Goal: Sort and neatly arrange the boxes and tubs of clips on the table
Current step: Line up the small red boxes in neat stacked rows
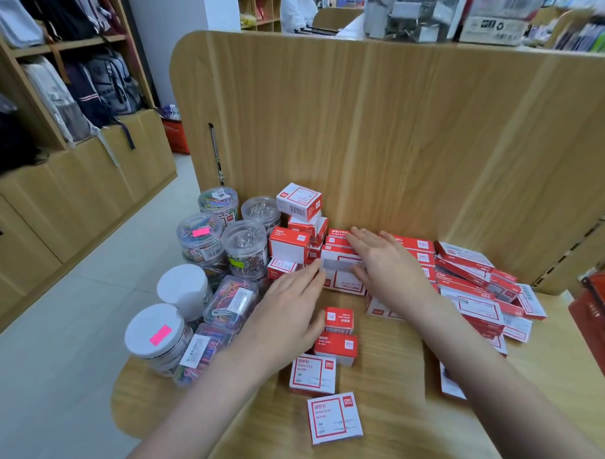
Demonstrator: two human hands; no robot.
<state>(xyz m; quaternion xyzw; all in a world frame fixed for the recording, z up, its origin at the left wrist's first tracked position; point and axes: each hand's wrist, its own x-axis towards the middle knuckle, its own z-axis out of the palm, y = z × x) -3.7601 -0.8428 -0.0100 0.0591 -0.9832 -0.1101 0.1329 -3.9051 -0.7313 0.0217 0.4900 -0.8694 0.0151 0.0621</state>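
1. Your left hand [290, 307] lay flat with straight fingers against the left end of a windowed red-and-white box [342, 274]; your right hand [384, 260] rested spread on top of that box and the row of red boxes [411, 249] behind it, holding nothing.
2. The boxes sat mid-tabletop [387, 442]; the clear tubs [241, 245] stood clustered at the left edge.
3. The card boxes looked light and stiff, best squeezed by their short ends; the round tubs looked slick and heavier.
4. Your right forearm hid part of the fanned pile [474, 292]; labels were too blurred to read.
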